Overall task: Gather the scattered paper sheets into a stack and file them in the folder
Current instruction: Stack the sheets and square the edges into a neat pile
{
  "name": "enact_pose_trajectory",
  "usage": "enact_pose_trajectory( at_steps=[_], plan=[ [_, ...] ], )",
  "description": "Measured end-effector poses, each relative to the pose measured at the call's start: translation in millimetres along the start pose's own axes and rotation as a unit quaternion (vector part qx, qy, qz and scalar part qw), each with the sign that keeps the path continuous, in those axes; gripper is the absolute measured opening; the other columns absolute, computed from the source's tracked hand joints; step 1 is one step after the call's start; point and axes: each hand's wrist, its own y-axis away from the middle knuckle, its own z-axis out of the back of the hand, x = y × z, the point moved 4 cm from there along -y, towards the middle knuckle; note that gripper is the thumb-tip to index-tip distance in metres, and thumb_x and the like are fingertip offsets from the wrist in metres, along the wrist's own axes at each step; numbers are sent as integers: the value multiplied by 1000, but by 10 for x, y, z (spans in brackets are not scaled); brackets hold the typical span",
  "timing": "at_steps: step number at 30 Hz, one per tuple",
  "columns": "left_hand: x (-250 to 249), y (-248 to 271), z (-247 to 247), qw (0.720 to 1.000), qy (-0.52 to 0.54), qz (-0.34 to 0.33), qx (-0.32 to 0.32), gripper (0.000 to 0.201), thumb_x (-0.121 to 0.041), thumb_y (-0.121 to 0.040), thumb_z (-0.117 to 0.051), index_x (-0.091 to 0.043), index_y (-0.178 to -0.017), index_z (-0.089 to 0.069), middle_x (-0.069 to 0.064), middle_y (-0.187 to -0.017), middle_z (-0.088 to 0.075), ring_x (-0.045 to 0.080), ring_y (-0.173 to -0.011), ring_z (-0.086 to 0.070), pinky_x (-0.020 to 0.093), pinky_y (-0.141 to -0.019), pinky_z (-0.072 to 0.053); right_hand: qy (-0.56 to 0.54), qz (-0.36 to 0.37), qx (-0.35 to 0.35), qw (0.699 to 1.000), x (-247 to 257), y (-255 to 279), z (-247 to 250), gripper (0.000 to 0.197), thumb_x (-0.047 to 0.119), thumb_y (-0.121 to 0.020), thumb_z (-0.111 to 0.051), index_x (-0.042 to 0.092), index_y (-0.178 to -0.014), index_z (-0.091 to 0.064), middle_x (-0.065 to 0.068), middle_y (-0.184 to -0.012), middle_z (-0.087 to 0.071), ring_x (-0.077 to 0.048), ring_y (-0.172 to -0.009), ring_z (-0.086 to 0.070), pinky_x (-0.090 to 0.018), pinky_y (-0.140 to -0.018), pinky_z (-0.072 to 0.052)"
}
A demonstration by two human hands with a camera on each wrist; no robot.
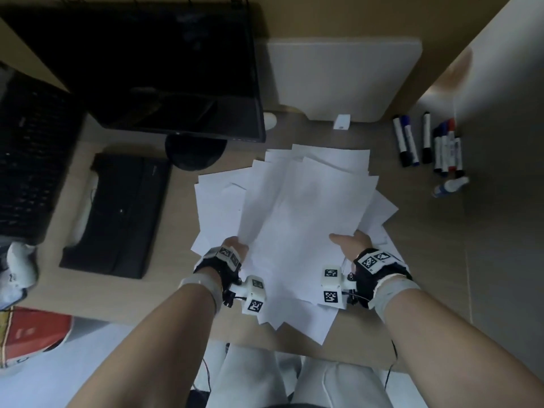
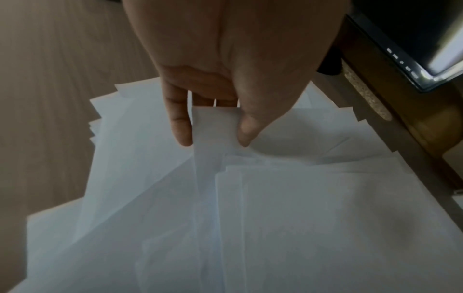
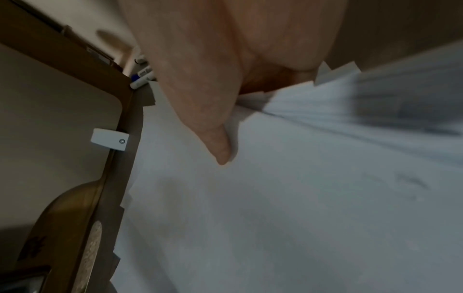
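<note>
A loose, fanned pile of white paper sheets (image 1: 297, 207) lies in the middle of the desk, its near corners hanging over the front edge. My left hand (image 1: 239, 242) grips the pile's left edge; in the left wrist view the left hand (image 2: 214, 136) pinches a lifted sheet (image 2: 213, 158) between thumb and fingers. My right hand (image 1: 348, 241) holds the right side, thumb (image 3: 215, 128) flat on top of the sheets (image 3: 288, 198), its fingers hidden beneath. A black folder (image 1: 117, 213) lies shut on the desk to the left of the pile.
A dark monitor (image 1: 153, 69) on a round stand rises behind the folder, with a black keyboard (image 1: 29, 160) far left. Several markers (image 1: 426, 142) and a small bottle (image 1: 450, 185) lie at the right. A white board (image 1: 341, 81) leans at the back.
</note>
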Motion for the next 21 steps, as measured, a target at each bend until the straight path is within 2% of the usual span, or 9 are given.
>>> enact_pose_trajectory(
  at_steps=[5, 8, 9, 11, 13, 16, 18, 20, 21],
  plan=[
    [-5, 70, 118, 1000, -20, -19, -10, 41, -19, -100, -45, 2, -135, -48, 21, -137, -51, 36, -125, -51, 35, -91, -46, 23, 34, -32, 999, 13, 17, -155, 65, 18, -91, -66, -6, -143, -34, -14, -141, -47, -30, -129, -46, -31, -103, -36],
    [49, 93, 247, 998, -52, -24, -35, 39, -20, -98, -50, -1, -131, -54, 17, -133, -57, 31, -122, -54, 15, -62, -39, 37, 58, -81, 994, 0, 57, -116, 40, 9, -91, -61, -1, -130, -53, -10, -124, -61, -30, -117, -56, -25, -91, -40],
    [96, 48, 251, 996, -60, -41, -45, 38, -19, -97, -51, -3, -131, -55, 16, -131, -58, 31, -120, -56, 11, -60, -37, 41, 64, -102, 992, -8, 80, -81, 34, 9, -91, -60, 2, -125, -58, -11, -122, -64, -30, -112, -59, -26, -89, -42],
    [151, 95, 264, 998, -27, -48, -25, 36, -16, -96, -49, -5, -129, -55, 15, -124, -62, 31, -113, -61, 18, -79, -50, 39, 76, -140, 986, -20, 141, 8, 30, 8, -92, -56, 6, -121, -62, -12, -121, -66, -32, -108, -61, -31, -90, -46],
    [181, 143, 258, 988, -117, -99, -23, 35, -14, -96, -48, -3, -128, -55, 16, -122, -63, 32, -110, -63, 34, -91, -54, 17, 86, -169, 982, -35, 214, 88, 28, 7, -93, -53, 6, -120, -61, -12, -116, -66, -32, -105, -61, -34, -88, -47],
    [91, 206, 350, 993, -66, -84, -42, 35, -16, -95, -52, -1, -127, -56, 13, -120, -64, 29, -112, -62, 20, -78, -53, -47, 100, -233, 966, -15, 395, 198, 15, 8, -93, -52, 13, -106, -58, -5, -100, -56, -23, -95, -56, -31, -84, -42],
    [69, 259, 369, 990, -92, -104, -38, 23, -20, -92, -56, -9, -111, -63, 3, -102, -69, 23, -101, -67, 22, -80, -52, -93, 111, -271, 952, 31, 539, 284, 20, 10, -93, -52, 10, -113, -57, -4, -104, -57, -22, -98, -55, -34, -89, -43],
    [103, 337, 420, 992, -95, -76, -23, 7, -23, -93, -56, -17, -91, -58, -3, -79, -61, 20, -97, -68, 23, -79, -51, -121, 122, -311, 935, 59, 703, 394, 26, 12, -94, -50, 7, -118, -57, -8, -109, -63, -27, -99, -60, -35, -90, -46],
    [131, 351, 405, 991, -108, -76, -5, 11, -24, -95, -52, -19, -86, -55, -5, -73, -57, 19, -97, -68, 23, -75, -52, -140, 134, -326, 925, 68, 792, 445, 26, 11, -93, -49, 7, -117, -58, -9, -108, -64, -27, -95, -60, -35, -88, -47]
  ],
)
